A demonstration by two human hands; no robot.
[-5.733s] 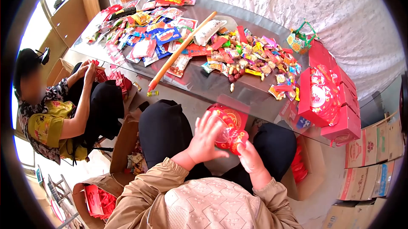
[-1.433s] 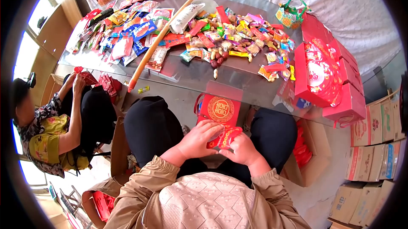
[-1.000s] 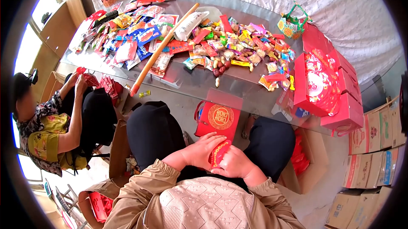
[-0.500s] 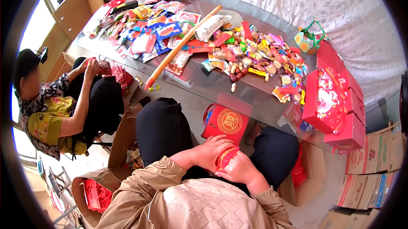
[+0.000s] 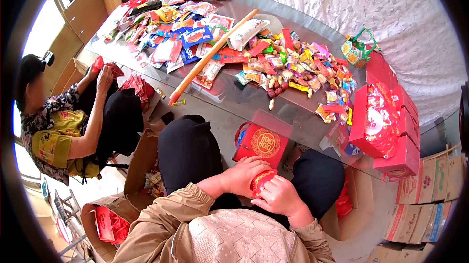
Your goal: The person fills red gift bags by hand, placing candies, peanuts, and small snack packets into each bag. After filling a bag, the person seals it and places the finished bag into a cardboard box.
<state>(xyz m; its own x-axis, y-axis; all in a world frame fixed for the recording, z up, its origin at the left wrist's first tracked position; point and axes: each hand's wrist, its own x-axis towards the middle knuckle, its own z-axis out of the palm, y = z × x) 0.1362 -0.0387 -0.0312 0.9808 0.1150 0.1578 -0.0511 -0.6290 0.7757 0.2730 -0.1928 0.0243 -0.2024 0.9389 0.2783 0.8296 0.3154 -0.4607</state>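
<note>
Folding seems nearly done: the small red packet (image 5: pixel 262 181), spread wider a moment ago, is now pinched tight between left hand (image 5: pixel 244 175) and right hand (image 5: pixel 278 197) over the lap.

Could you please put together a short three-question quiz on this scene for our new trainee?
1. True or false: both hands hold the small red packet in the lap.
2. Which thing lies slantwise across the glass table? A) long orange stick B) broom C) umbrella
3. Fill in: the red gift box with the gold emblem sits ___ the table's glass top.

Key:
1. True: left hand and right hand both grip it.
2. A, the long orange stick.
3. Under.
</note>
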